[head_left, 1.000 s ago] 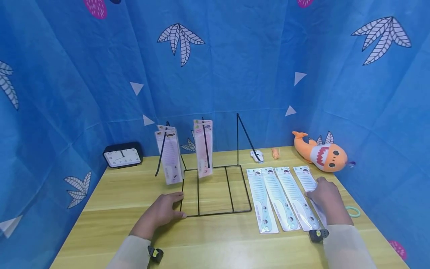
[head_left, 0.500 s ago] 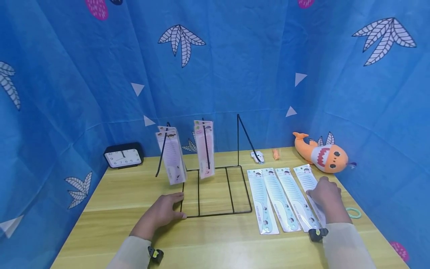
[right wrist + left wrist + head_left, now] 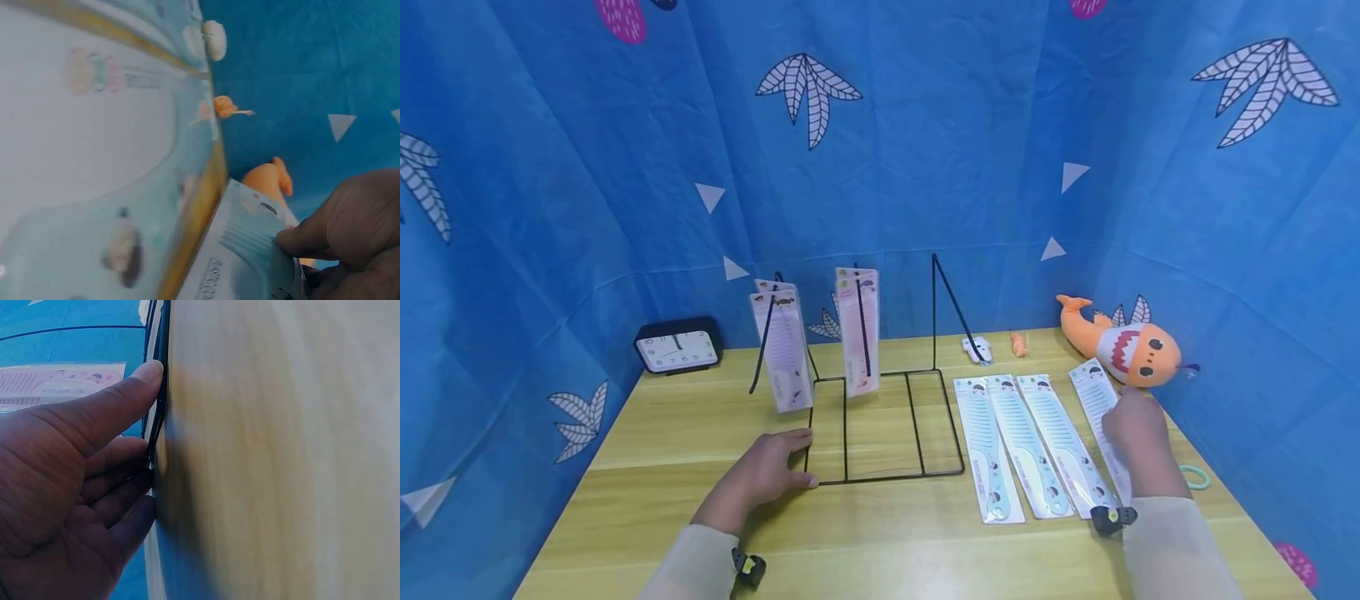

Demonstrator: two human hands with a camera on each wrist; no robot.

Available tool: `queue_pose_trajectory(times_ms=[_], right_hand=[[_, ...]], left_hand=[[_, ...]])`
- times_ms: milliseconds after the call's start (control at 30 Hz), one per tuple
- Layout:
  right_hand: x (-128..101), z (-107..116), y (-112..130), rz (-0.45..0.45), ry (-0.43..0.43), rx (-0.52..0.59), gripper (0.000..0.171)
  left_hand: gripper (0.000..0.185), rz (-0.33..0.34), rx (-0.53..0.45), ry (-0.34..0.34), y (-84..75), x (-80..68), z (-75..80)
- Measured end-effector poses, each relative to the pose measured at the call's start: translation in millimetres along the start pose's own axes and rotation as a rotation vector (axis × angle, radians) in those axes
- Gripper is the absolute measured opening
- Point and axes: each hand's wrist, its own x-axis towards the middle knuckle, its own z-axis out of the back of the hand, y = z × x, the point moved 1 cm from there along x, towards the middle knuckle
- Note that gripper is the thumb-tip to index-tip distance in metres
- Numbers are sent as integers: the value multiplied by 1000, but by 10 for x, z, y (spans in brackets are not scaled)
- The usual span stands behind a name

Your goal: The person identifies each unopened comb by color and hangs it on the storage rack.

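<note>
A black wire display rack (image 3: 922,425) stands on the table. My left hand (image 3: 764,468) rests at its front left corner, fingers fairly straight and thumb touching the frame; in the left wrist view, the thumb (image 3: 125,400) lies against the dark wire. On the right, my right hand (image 3: 1138,433) pinches the right edge of a packaged light-blue comb (image 3: 1093,396), thumb on its front in the right wrist view. That pack tilts up on this side. Several similar packs lie side by side left of it, such as a packaged comb (image 3: 988,450). Purple comb packs (image 3: 784,350) and pink comb packs (image 3: 857,333) hang on rack hooks.
An orange shark plush (image 3: 1123,346) sits behind my right hand, a green ring (image 3: 1195,477) to its right. A small white toy (image 3: 976,349) and an orange one (image 3: 1018,344) lie behind the packs. A black clock (image 3: 677,346) stands back left. Blue curtain surrounds the table.
The rightmost comb pack has shifted a little right and away from its neighbour, its right edge raised by my right hand. My left hand stays at the rack corner.
</note>
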Motion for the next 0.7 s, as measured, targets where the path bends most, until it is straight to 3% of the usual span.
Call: queue_pose_trajectory(times_ms=[233,533,700], right_hand=[[-125,302,134,-2,28,74,70],[-363,512,446,204,-117,281,51],[-450,515,565,291,-145,405,42]], left_hand=[[71,-4,0,5,8,11,7],[70,9,-8,15,-8,2,9],[71,14,-6,13,-11,0,4]])
